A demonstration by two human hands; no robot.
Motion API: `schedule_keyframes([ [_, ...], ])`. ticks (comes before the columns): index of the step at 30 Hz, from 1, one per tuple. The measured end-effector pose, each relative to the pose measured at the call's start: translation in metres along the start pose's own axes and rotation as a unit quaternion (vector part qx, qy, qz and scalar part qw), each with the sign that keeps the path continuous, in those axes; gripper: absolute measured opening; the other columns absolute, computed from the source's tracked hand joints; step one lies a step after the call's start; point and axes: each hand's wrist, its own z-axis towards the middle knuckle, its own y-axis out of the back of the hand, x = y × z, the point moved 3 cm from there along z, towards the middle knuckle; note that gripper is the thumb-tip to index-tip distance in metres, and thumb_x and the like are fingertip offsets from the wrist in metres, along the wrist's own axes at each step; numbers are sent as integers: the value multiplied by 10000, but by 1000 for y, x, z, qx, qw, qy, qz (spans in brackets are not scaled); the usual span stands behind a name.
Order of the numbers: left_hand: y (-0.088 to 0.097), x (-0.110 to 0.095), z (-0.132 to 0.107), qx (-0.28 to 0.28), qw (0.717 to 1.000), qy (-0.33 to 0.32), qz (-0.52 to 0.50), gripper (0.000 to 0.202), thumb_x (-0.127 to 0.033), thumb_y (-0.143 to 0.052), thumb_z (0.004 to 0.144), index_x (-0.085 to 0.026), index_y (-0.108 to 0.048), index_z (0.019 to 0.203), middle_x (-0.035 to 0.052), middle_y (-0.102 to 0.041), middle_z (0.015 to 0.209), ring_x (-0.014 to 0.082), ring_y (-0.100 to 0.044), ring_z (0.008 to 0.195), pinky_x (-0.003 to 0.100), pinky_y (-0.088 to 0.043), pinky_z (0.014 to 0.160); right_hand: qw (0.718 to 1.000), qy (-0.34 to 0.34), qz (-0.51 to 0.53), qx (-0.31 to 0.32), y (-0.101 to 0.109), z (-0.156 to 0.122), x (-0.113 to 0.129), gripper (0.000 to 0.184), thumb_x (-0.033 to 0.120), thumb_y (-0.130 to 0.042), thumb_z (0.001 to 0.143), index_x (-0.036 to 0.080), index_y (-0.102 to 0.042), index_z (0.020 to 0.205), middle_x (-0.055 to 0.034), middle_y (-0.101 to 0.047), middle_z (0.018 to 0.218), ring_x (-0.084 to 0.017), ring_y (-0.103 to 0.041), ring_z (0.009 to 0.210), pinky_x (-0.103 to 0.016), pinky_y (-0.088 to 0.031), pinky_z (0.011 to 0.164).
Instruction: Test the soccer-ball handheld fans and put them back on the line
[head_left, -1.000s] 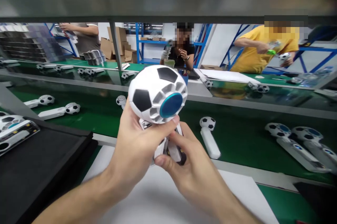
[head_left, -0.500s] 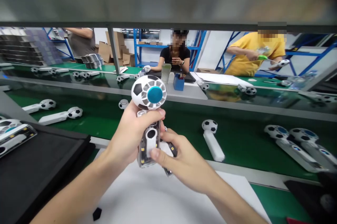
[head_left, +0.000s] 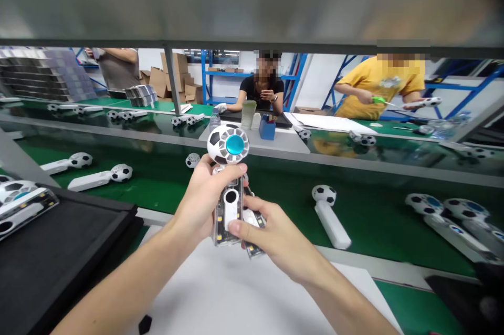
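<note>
White sheet (head_left: 220,293) covered most of the green worktop (head_left: 413,306) at bottom centre, with a small black pentagon (head_left: 145,324) at its lower left. Black padded surface (head_left: 74,251) filled the lower left; a ball-headed unit with a clear-edged handle (head_left: 29,206) lay on it at the frame edge.

Main unit (head_left: 232,188) was at frame centre, in the air above the sheet, roughly upright: football head on top, turquoise disc facing camera, clear handle below with white strip and black circle. Left hand (head_left: 199,203) was closed around its neck and upper handle, thumb across the front just under the ball. Right hand (head_left: 271,230) had its thumb on the lower end of the white strip and was gripping a second clear-edged piece (head_left: 254,219), partly hidden behind the fingers, right beside the main handle.

Past the hands, green strip (head_left: 275,193) ran across the frame: two white-handled units (head_left: 106,176) left, one unit (head_left: 331,219) right of centre, overlapping pair (head_left: 444,219) at far right.

Farther up: blue holder (head_left: 268,128) and cup (head_left: 248,115) near centre. Across the line, co-worker in black (head_left: 255,88) upper centre, co-worker in yellow (head_left: 394,80) upper right holding a green-handled tool (head_left: 379,100). Cardboard boxes (head_left: 177,75) stood upper left.
</note>
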Motion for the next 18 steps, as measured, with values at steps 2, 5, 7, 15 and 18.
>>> schedule_keyframes([
  [2, -1, 3, 0, -6, 1000, -20, -2, 419, -283, -773, 774, -210, -461, 1045, -7, -652, 746, 132, -626, 615, 242, -546, 562, 998, -7, 67, -3, 1, 1, -1, 395, 451, -777, 808, 183, -709, 1090, -47, -654, 967, -149, -592, 794, -253, -457, 679],
  [5, -7, 9, -1, 23, 999, -35, 25, 401, -276, -740, 806, -223, -459, 1087, 2, -674, 867, 137, -657, 712, 243, -557, 636, 994, -1, 105, -27, 6, 1, 3, 360, 444, -756, 836, 175, -709, 1071, -12, -641, 851, -100, -557, 692, -208, -425, 608],
  [7, -12, 14, -4, 63, 997, -34, 40, 405, -270, -707, 838, -244, -472, 1166, 9, -683, 945, 142, -671, 770, 243, -562, 677, 996, 11, 76, -53, 11, -1, 7, 360, 456, -728, 859, 196, -706, 1108, 0, -626, 833, -94, -540, 679, -208, -433, 616],
  [15, -1, -12, -6, 21, 996, -66, -50, 429, -341, -664, 882, -287, -493, 1271, 53, -676, 1090, 185, -703, 749, 300, -579, 632, 983, -9, 57, -176, 41, -17, 27, 561, 323, -589, 857, 342, -501, 1410, -3, -670, 765, -147, -573, 593, -232, -428, 517],
  [18, 4, -27, -11, 65, 997, -16, -38, 370, -320, -629, 888, -225, -541, 1234, 60, -685, 919, 175, -670, 631, 297, -544, 597, 971, 12, 88, -223, 50, -26, 37, 832, 265, -633, 781, 361, -280, 1528, -10, -705, 829, -171, -611, 615, -245, -447, 517],
])
